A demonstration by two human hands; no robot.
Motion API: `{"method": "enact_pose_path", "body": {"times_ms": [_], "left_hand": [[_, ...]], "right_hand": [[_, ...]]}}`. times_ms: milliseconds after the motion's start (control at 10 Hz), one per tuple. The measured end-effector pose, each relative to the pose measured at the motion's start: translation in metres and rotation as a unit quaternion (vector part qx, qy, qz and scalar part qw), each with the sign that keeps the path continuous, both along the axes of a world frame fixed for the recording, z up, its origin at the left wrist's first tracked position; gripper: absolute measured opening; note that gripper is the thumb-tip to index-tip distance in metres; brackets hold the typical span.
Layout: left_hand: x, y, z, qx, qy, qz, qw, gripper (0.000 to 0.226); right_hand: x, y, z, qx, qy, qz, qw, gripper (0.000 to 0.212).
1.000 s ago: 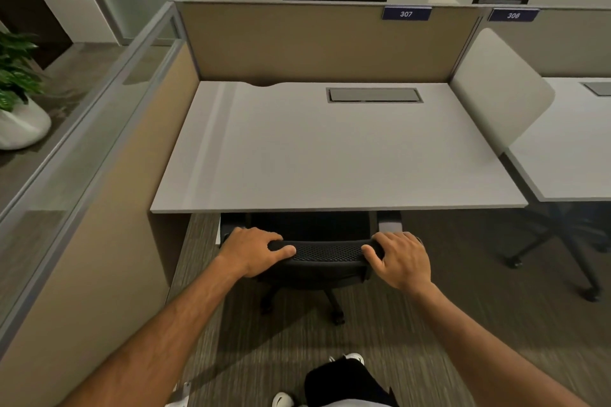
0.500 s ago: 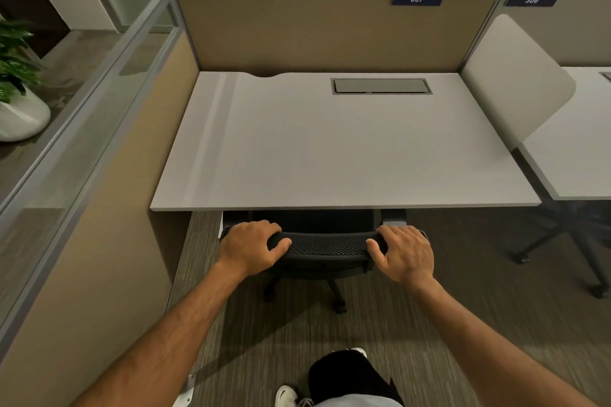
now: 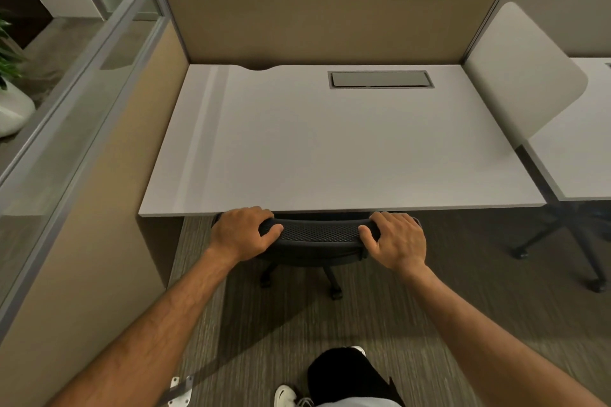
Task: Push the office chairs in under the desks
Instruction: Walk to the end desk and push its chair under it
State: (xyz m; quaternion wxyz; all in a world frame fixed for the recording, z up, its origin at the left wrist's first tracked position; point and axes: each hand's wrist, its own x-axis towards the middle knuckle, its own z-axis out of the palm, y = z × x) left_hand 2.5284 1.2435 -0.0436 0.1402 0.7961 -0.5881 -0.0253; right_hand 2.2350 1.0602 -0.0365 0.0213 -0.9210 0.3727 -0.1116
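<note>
A black mesh office chair point(image 3: 319, 235) stands at the front edge of the grey desk point(image 3: 330, 149) marked 307. Only the top of its backrest and some castors below show; the seat is hidden under the desktop. My left hand point(image 3: 243, 232) grips the left end of the backrest top, fingers curled over it. My right hand point(image 3: 395, 238) grips the right end the same way. The backrest top lies right against the desk's front edge.
A tan partition point(image 3: 82, 241) with a glass top walls the left side. A white divider panel point(image 3: 525, 82) separates the neighbouring desk point(image 3: 575, 158), under which another chair base point(image 3: 562, 241) stands. A potted plant point(image 3: 10, 89) sits far left. My feet point(image 3: 287, 395) are on carpet.
The chair has rolled forward under the desk with both hands on its backrest, and I have stepped closer; the backrest now meets the desk edge.
</note>
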Motion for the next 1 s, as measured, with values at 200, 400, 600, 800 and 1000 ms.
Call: {"method": "enact_pose_path", "body": {"times_ms": [200,400,600,800,1000], "left_hand": [[0.01,-0.01,-0.003,-0.011,0.016,0.011,1.0,0.051],[0.011,-0.015,-0.003,-0.001,0.0,0.025,1.0,0.049],[0.002,-0.015,0.006,0.031,0.005,0.033,0.999,0.055],[-0.011,-0.015,0.006,0.058,0.029,0.039,0.997,0.064],[-0.049,-0.015,-0.005,-0.114,0.032,-0.017,0.993,0.046]], "right_hand": [[0.017,-0.025,-0.005,-0.012,-0.002,0.018,1.0,0.055],[0.019,-0.036,-0.006,-0.019,0.0,0.03,0.999,0.047],[0.014,-0.033,0.013,0.036,0.092,0.014,0.995,0.049],[0.0,-0.017,0.02,0.109,0.112,-0.006,0.988,0.055],[-0.079,0.027,0.012,0.134,-0.007,-0.031,0.991,0.068]]}}
